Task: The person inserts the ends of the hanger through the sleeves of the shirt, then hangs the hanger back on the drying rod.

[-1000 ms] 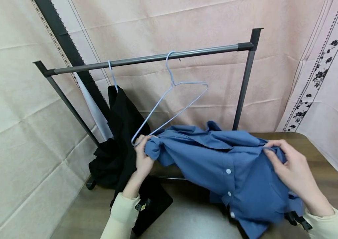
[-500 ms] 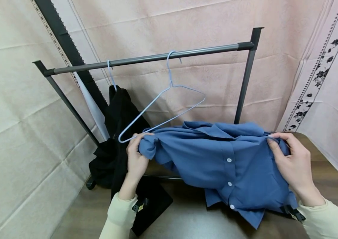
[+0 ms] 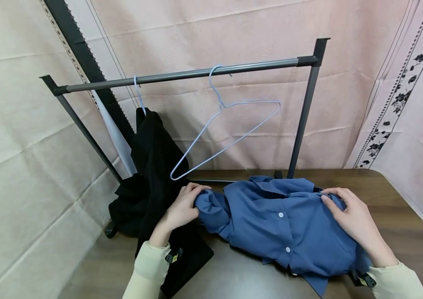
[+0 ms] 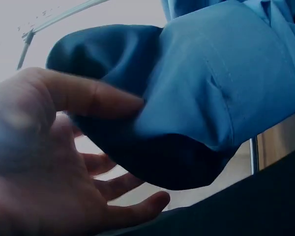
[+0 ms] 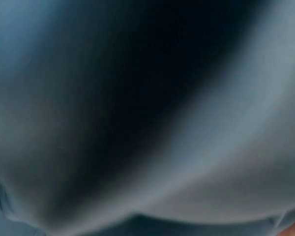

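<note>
A blue button-up shirt (image 3: 260, 228) with white buttons lies bunched over the table, collar toward the rack. At its left end my left hand (image 3: 183, 207) holds a sleeve. In the left wrist view one finger lies over the blue sleeve (image 4: 196, 88), while the other fingers spread beneath it. My right hand (image 3: 353, 220) pinches the shirt near its other shoulder. Blurred cloth (image 5: 226, 137) fills most of the right wrist view, hiding the fingers. A light blue wire hanger (image 3: 230, 145) hangs bare from the rail just behind the shirt.
A dark metal rack (image 3: 181, 76) stands across the back of the wooden table (image 3: 394, 216). On its left side a black garment (image 3: 155, 166) hangs from another hanger and trails onto the table. Pale curtains (image 3: 256, 25) enclose the back and sides.
Both hands have lowered the shirt from near the hanger's lower bar down toward the table. The left hand has moved right and down, away from the hanger, which has swung to the right.
</note>
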Available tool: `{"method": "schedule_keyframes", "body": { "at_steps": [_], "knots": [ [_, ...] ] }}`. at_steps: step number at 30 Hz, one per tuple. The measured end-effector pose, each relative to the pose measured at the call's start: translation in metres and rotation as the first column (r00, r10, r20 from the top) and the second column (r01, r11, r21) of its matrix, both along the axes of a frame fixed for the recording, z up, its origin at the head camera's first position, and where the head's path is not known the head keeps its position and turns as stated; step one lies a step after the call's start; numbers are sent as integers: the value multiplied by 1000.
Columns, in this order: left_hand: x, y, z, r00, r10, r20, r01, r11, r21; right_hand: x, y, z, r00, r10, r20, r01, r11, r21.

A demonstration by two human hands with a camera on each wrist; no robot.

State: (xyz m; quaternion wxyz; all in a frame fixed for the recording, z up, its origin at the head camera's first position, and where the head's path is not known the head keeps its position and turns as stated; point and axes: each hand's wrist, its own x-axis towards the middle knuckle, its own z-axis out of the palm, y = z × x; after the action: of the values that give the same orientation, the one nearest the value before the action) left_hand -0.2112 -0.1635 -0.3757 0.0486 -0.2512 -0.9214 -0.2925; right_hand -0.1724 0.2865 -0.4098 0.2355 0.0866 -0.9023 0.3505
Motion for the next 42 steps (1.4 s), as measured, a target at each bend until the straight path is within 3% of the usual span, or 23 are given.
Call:
{"method": "schedule_keyframes", "body": {
  "at_steps": [3, 6, 8, 10, 11, 14, 17, 20, 22, 27, 32, 38, 42],
  "knots": [
    [-1, 1, -3, 987, -124, 100, 130, 990, -55, 0, 7, 3, 999, -11, 49, 12, 1000, -20],
    [-3, 2, -6, 936, -243, 255, 272, 959, -83, -2, 15, 5, 994, -33, 103, 37, 999, -31],
    [-6, 4, -10, 899, -284, 334, 335, 936, -105, -3, 18, 3, 989, -19, 150, 19, 1000, -2],
    [-8, 7, -16, 874, -301, 381, 367, 923, -113, -5, 19, -1, 978, 32, 205, -39, 999, 30],
    [-10, 9, -20, 870, -300, 391, 369, 923, -112, -6, 18, -5, 973, 62, 224, -75, 996, 50],
    [-15, 16, -32, 893, -240, 381, 304, 946, -115, -10, 12, -14, 952, 155, 264, -186, 978, 96],
    [-18, 26, -46, 919, -150, 366, 197, 976, -97, -12, 4, -24, 920, 241, 310, -292, 948, 130],
    [-18, 38, -60, 924, -100, 368, 142, 986, -88, -10, -6, -33, 875, 292, 386, -370, 918, 144],
    [-16, 47, -69, 931, -83, 354, 128, 986, -107, -10, -13, -38, 863, 312, 397, -396, 906, 151],
    [-12, 64, -79, 967, -50, 249, 115, 960, -254, -9, -24, -44, 894, 311, 322, -375, 913, 159],
    [-13, 69, -81, 985, -53, 163, 106, 935, -337, -10, -25, -44, 914, 303, 271, -352, 923, 154],
    [-14, 63, -72, 991, -106, 77, 123, 953, -275, -9, -18, -32, 966, 240, 95, -253, 955, 154],
    [-13, 49, -52, 998, -68, 2, 67, 982, -179, -5, -11, -14, 989, 133, -61, -126, 987, 101]
  ]
}}
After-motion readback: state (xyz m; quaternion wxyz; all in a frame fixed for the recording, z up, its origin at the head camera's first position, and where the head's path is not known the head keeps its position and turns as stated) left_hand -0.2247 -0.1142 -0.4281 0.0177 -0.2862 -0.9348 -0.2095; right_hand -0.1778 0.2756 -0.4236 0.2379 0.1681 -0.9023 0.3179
